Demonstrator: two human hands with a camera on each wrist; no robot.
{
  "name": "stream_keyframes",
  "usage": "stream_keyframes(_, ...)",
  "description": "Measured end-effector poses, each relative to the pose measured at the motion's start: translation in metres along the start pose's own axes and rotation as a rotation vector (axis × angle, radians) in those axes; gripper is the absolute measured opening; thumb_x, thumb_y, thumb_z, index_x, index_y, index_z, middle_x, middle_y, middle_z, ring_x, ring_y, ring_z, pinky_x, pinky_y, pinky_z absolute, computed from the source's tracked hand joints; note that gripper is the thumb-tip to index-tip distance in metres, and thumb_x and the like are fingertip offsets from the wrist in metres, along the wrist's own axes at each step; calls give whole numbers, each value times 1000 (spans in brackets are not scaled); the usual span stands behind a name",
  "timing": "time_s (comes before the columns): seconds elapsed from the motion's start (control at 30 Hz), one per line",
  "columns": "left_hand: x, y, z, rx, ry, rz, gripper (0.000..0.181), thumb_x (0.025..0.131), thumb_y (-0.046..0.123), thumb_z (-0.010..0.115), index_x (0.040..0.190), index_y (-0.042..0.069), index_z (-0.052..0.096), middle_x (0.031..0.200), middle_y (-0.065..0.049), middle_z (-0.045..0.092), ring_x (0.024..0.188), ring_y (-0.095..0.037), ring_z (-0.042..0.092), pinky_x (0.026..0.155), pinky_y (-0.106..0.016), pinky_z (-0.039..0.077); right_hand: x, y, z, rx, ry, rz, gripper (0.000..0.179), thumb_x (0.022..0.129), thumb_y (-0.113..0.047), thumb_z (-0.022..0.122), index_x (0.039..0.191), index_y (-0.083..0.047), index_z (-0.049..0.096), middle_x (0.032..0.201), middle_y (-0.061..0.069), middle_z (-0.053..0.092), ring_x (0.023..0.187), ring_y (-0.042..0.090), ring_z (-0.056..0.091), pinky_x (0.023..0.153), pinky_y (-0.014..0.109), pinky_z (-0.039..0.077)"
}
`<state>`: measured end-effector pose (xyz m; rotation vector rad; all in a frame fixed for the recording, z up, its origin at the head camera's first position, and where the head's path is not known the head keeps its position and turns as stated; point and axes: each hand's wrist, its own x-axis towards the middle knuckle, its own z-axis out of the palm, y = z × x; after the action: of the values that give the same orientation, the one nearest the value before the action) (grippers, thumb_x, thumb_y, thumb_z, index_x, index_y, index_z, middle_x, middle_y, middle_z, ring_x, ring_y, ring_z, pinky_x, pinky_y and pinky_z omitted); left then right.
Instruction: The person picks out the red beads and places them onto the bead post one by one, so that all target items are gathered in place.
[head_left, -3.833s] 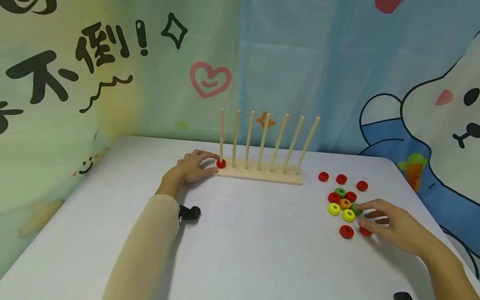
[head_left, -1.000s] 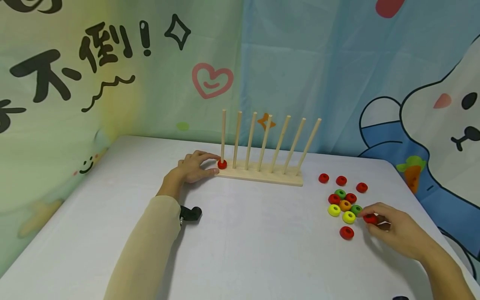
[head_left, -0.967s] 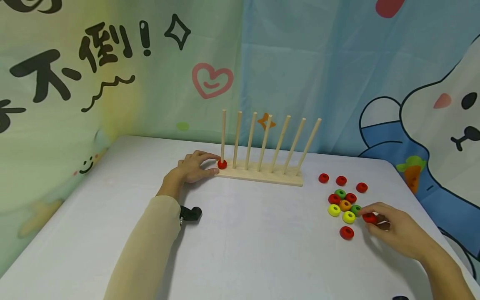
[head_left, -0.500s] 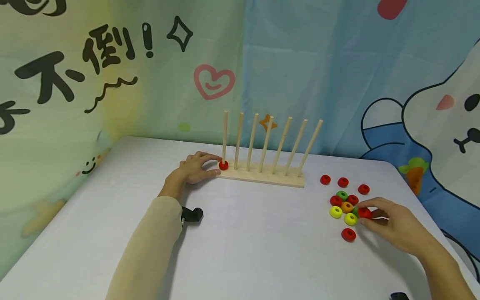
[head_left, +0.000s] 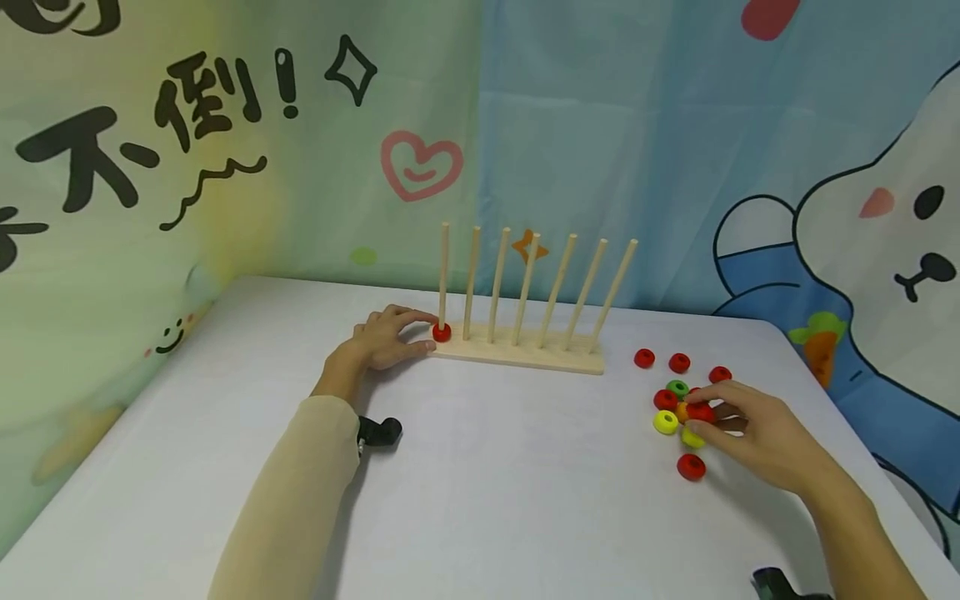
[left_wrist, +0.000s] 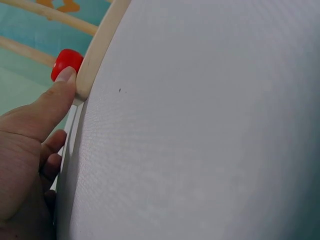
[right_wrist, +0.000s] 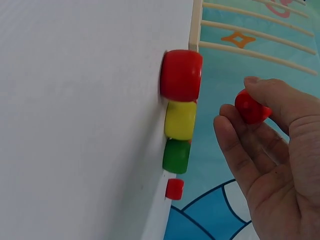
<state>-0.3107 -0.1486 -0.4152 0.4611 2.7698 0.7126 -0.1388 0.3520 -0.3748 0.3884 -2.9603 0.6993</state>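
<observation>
Head cam: L hand has thumb & forefinger on the end of the wooden rack next to it, gripping it betw. them. 7 pegs run off to that hand's right; a red bead sits at the foot of the closest one. R hand pinches a second red bead betw. thumb & fingertips, over the loose beads (red, yellow, green, orange). It covers part of them, so I can't get a full count.

L wrist cam: I get the thumb side here. Its tip overlaps the peg's bead; touching or not, can't tell. Forefinger's hidden, other fingers bent & partly in shadow.

R wrist cam: table's nearly edge-on, so I see what head cam can't tell me: pinched bead is up clear of the top, other fingers spread below it. Loose ones beside the hand line up red, yellow, green, red; those behind mostly hidden.

Surface/room: white table under both hands, printed cloth beyond them. Black gadget at L wrist; another black item near R forearm, cut off by the frame.
</observation>
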Motion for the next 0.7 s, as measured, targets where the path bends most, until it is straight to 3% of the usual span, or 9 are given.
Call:
stream_keyframes(0.23,-1,-2,-2,-1,6,17,61,97,61,60,152,38,48,165,-10,29,146,-42,29,109,-64,28,13,-8,0,-7,2,-70,36,87,-12,83,120,-10,70,110,8,70,96,30,71,77,32,61)
stream_keyframes(0.43,-1,-3,0,-4,1,12,62,96,62,60,152,39,47,165,-11,29,146,-43,29,109,-65,27,21,-14,0,-15,4,-105,35,86,-9,83,118,-11,70,110,4,69,94,26,71,78,23,58)
stream_keyframes(0.63,1,-4,2,-2,1,4,61,96,61,59,152,39,47,165,-10,28,146,-43,28,109,-65,27,27,-18,0,0,-25,-98,36,87,-11,82,121,-10,69,111,7,69,96,29,72,80,38,61)
stream_keyframes(0.7,2,-4,2,3,3,-1,61,96,61,59,152,40,47,165,-10,28,146,-42,29,109,-64,27,28,-19,0,2,-28,-100,36,87,-13,82,121,-10,69,112,8,69,96,28,71,80,37,61)
